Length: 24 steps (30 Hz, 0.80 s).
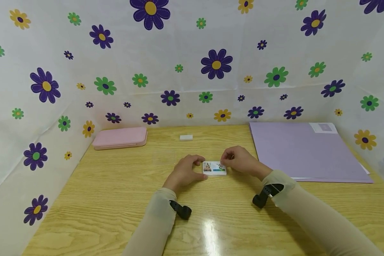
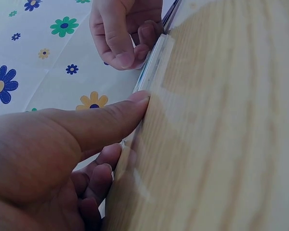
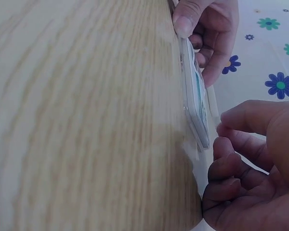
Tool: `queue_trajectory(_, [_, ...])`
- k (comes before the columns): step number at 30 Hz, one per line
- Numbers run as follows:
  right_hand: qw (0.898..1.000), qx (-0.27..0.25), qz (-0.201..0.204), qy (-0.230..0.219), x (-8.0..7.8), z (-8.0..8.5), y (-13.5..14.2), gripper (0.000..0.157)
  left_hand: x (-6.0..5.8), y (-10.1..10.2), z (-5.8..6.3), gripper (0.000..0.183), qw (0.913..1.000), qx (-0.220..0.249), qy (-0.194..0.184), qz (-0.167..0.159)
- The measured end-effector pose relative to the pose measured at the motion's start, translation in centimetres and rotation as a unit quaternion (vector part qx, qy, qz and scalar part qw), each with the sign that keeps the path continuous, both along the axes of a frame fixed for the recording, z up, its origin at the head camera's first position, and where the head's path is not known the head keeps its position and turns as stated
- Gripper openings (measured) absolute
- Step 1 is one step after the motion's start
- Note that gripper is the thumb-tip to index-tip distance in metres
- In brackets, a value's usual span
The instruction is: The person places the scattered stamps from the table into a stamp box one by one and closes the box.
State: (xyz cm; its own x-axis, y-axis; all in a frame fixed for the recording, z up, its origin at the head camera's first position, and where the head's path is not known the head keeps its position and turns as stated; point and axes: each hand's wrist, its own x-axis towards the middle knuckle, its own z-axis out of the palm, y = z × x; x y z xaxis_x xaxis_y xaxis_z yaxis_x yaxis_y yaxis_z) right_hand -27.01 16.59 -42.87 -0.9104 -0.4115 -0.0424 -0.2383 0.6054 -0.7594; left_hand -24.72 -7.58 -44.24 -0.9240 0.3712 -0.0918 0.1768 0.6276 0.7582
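Observation:
A small white rectangular card (image 1: 214, 168), printed with a picture and a blue-green strip, lies flat on the wooden table. Seen edge-on in the right wrist view, the card (image 3: 196, 98) looks thick, with clear layers along its side. My left hand (image 1: 186, 173) grips its left end, thumb at the near edge and fingers at the far edge. My right hand (image 1: 240, 160) is at the far right corner, thumb and forefinger tips brought together and the other fingers curled. In the right wrist view these fingertips (image 3: 225, 120) appear just off the card; nothing shows clearly between them.
A pink case (image 1: 120, 138) lies at the back left and a small white block (image 1: 186, 137) at the back middle. On the right is a large lilac folder (image 1: 307, 153) with white sheets under it. Flowered cloth (image 1: 179, 46) walls the table (image 1: 115, 213) in.

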Motion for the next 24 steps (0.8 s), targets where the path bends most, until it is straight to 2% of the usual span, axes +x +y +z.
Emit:
queue_trajectory(8, [1.000, -0.008, -0.006, 0.004, 0.1, 0.3, -0.2, 0.007, 0.1, 0.1, 0.2, 0.055, 0.9999, 0.008, -0.012, 0.002])
queue_trajectory(15, [0.999, -0.025, -0.015, 0.019, 0.3, 1.4, -1.0, 0.010, 0.4, -0.5, 0.6, 0.058, 0.9979, 0.043, -0.044, 0.022])
queue_trajectory(21, [0.999, -0.045, -0.018, 0.023, 0.3, 2.4, -2.2, 0.012, 0.2, -1.0, 1.0, 0.055, 0.9989, 0.042, -0.015, 0.016])
queue_trajectory(24, [0.998, -0.061, -0.010, 0.028, 0.2, 2.8, -2.8, 0.014, 0.2, -1.4, 1.3, 0.052, 0.9991, 0.034, 0.000, 0.026])
